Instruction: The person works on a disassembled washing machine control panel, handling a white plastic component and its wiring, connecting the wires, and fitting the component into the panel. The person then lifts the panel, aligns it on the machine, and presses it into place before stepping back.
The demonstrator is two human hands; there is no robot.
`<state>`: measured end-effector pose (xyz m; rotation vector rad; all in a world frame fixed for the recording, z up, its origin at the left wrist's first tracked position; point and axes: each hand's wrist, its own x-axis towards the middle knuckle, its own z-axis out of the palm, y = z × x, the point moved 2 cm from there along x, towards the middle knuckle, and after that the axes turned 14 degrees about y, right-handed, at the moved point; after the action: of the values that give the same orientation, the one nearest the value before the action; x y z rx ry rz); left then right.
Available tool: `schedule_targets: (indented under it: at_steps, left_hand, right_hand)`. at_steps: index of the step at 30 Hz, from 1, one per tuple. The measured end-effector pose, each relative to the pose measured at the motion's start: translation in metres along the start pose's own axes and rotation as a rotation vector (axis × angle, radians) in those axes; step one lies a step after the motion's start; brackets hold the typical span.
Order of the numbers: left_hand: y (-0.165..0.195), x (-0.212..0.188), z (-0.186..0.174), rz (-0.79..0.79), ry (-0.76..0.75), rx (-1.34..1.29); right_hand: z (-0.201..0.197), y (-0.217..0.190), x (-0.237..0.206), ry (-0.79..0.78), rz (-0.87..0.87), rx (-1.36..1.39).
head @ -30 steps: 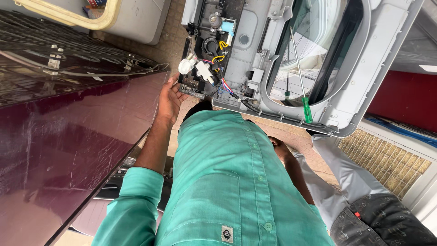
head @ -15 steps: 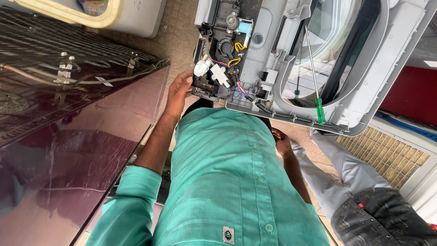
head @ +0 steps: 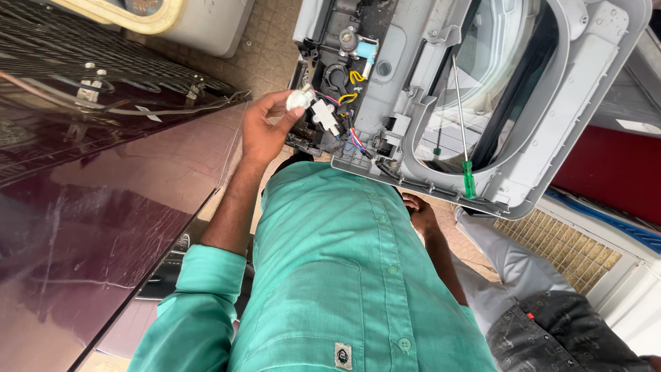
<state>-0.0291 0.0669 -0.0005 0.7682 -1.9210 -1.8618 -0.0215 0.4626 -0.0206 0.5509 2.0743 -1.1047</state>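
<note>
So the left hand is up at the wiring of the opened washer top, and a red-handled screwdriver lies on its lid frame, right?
Not quite: the screwdriver has a green handle, not red, as the head view shows. The rest holds: the left hand is up at the wiring of the opened washer top.

Green button-front shirt (head: 358,275), left sleeve rolled to elbow; small dark patch near hem; forearms bare.

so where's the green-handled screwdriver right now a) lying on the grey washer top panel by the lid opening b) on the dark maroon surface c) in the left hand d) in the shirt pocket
a: the green-handled screwdriver lies across the grey washer top panel at the lid opening, in no hand; the left hand is at a white part among the wiring.
</note>
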Motion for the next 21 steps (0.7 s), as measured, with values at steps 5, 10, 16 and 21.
schedule_targets:
  at_steps: [5, 10, 16, 21]
  left_hand:
    - [-0.001, -0.003, 0.013, 0.012, 0.066, 0.000]
    - [0.002, -0.003, 0.027, -0.027, 0.100, -0.042]
    - [-0.005, -0.005, 0.026, -0.113, 0.074, -0.101]
    - [-0.012, 0.002, 0.017, -0.231, 0.187, -0.018]
  right_hand:
    - [-0.024, 0.018, 0.005, -0.026, -0.076, 0.050]
    - [-0.042, 0.039, 0.005, -0.018, -0.025, 0.021]
    - [-0.067, 0.061, 0.002, -0.008, 0.060, 0.005]
    - [-0.078, 0.068, 0.002, -0.023, 0.054, 0.038]
